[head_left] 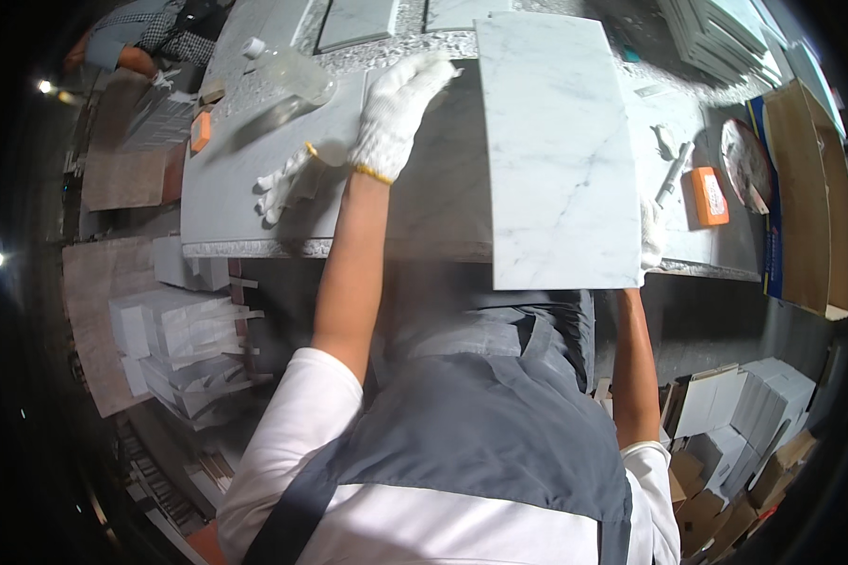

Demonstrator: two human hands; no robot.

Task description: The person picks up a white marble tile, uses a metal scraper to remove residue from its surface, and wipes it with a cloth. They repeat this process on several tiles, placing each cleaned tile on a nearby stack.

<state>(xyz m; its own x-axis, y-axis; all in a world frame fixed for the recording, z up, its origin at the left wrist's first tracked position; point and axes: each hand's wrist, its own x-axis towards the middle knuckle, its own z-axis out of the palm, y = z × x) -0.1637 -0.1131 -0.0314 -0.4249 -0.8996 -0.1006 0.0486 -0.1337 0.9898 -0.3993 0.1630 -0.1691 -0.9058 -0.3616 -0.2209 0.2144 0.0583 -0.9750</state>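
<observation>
A white, grey-veined marble-look tile (561, 160) stands out over the near edge of the worktable, tilted up off the surface. My right hand (651, 234), in a white knit glove, grips its right edge; the tile hides most of the fingers. To the left of the tile, my left hand (400, 111) wears a similar glove with a yellow cuff. Its fingers stretch forward, close together, with nothing visible in them. Beneath it lies a darker, shaded tile surface (443, 179). A loose white glove (287, 184) rests beside my left wrist.
A clear plastic bottle (297, 75) and an orange block (201, 132) are on the left of the table. On the right lie another orange block (709, 197), a marker-like stick (675, 175), a round dish (744, 165) and a cardboard box (810, 202). Stacked tiles (716, 42) stand behind.
</observation>
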